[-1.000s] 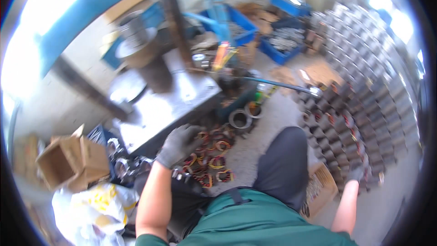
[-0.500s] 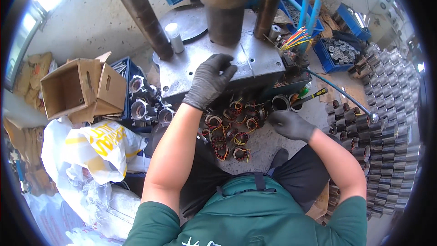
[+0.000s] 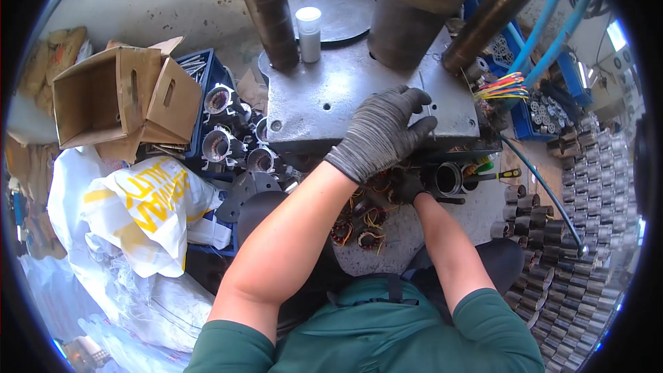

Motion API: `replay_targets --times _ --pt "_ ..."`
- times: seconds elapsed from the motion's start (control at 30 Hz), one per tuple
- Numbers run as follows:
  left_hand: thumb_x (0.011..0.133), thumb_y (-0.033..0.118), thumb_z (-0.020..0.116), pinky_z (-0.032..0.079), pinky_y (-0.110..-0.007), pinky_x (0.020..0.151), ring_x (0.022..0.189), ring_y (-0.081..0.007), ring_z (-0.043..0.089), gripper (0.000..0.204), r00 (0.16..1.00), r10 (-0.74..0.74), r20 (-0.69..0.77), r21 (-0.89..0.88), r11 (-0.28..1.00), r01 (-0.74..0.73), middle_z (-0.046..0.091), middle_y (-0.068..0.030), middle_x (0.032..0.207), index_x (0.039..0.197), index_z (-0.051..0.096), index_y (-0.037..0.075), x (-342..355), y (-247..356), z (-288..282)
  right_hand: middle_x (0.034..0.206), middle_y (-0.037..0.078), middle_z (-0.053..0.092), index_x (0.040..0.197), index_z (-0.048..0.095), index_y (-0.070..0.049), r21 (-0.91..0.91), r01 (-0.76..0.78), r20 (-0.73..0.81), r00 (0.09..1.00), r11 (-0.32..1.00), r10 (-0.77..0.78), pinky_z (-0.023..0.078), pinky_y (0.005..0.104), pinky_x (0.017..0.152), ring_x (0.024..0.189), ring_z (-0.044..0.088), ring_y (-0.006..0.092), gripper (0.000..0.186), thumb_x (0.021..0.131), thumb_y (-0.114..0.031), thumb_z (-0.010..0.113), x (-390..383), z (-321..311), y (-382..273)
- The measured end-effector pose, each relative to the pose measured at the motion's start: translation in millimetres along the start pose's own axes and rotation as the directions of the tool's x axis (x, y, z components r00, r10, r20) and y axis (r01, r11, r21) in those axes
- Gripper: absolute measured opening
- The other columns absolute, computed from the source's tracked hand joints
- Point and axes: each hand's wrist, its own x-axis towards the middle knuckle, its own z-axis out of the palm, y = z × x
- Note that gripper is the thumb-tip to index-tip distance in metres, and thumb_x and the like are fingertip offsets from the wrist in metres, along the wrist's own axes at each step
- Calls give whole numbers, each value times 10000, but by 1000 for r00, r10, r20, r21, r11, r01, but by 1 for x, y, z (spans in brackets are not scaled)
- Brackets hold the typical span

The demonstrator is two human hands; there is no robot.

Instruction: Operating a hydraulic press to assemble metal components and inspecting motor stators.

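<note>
My left hand [image 3: 383,131], in a dark grey glove, hovers at the front edge of the steel press plate [image 3: 304,93]. Its thumb and fingers are apart, with nothing visible between them, close to a thin rod [image 3: 422,80] on the plate. Behind it stands the thick press ram [image 3: 407,24]. Below that edge, my gloved right hand [image 3: 407,188] reaches in among wound copper stators [image 3: 371,238] with coloured leads. Its fingers are mostly hidden by my left hand and shadow. Just right of it is an open metal cylinder [image 3: 449,178].
A white-capped cylinder [image 3: 309,36] stands beside the left press column [image 3: 266,10]. Motor housings [image 3: 219,145] and a cardboard box [image 3: 90,100] are at left. A screwdriver [image 3: 507,173], a blue hose [image 3: 542,183] and stacked metal sleeves [image 3: 594,200] lie to the right.
The view has shifted, so the press appears farther right. My right hand has moved left and inward, from beside the metal cylinder to the stators. My left hand keeps its pose near the plate's edge.
</note>
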Motion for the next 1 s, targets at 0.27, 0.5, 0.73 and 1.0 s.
replay_targets --times 0.27,0.5,0.73,1.0 --pt "990 298 761 601 -471 958 1066 -379 751 377 999 -42 19 28 999 41 750 -202 1130 1246 739 23 0 -6 -1 1477 246 657 1668 384 -137 -89 22 40 999 996 -18 544 528 1075 1272 677 459 887 925 -410 785 5 -11 -16" --pt "1031 377 713 572 -462 1040 1162 -366 734 419 993 -88 73 -13 996 89 759 -185 1235 1309 711 63 5 -6 -1 1464 242 664 1626 438 -113 121 51 -46 998 991 -45 557 523 1062 1270 679 444 873 914 -457 808 -71 -62 -70" --pt "994 256 781 599 -440 979 1095 -348 757 369 998 7 -56 -61 998 -11 759 -199 1159 1262 732 7 -4 3 4 1436 182 689 1585 499 -50 501 313 -262 943 807 -204 574 402 1052 1244 704 257 777 937 -336 817 -173 -164 -127" --pt "984 203 823 593 -396 1037 1181 -255 711 557 983 -140 -119 -572 819 47 729 -179 1257 1437 598 -32 -45 33 17 1350 98 658 1598 490 -44 869 461 -481 872 178 89 601 301 872 1115 676 167 743 934 -257 745 -261 -250 -174"
